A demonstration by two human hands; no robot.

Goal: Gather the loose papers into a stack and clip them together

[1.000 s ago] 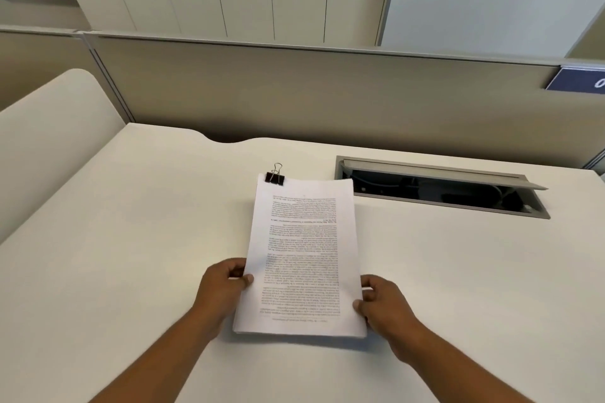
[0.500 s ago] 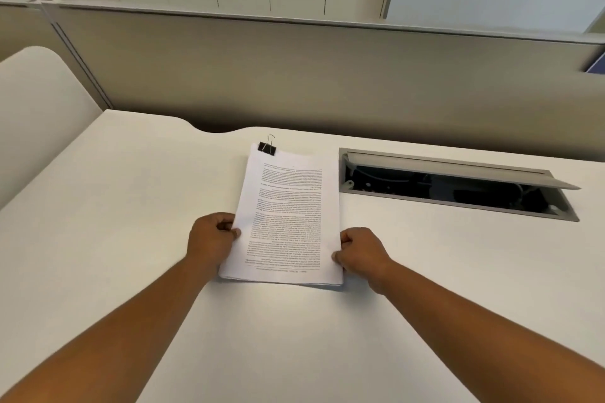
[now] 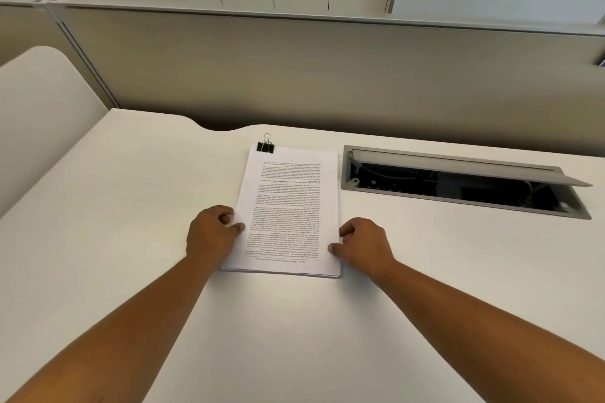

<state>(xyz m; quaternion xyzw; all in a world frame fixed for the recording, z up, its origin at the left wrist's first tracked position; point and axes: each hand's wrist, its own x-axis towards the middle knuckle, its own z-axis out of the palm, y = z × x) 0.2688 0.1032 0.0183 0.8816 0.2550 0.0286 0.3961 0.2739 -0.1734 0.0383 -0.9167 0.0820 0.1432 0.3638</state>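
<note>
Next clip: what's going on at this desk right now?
A person holds a stack of white printed paper sheets by its long edges. The left hand grips the left edge and the right hand grips the right, each with a thumb on the top sheet. The squared-up stack appears to lie flat on the white desk. A black binder clip with silver wire handles is already on its far left corner. An open grey cable tray sits to the right.
</note>
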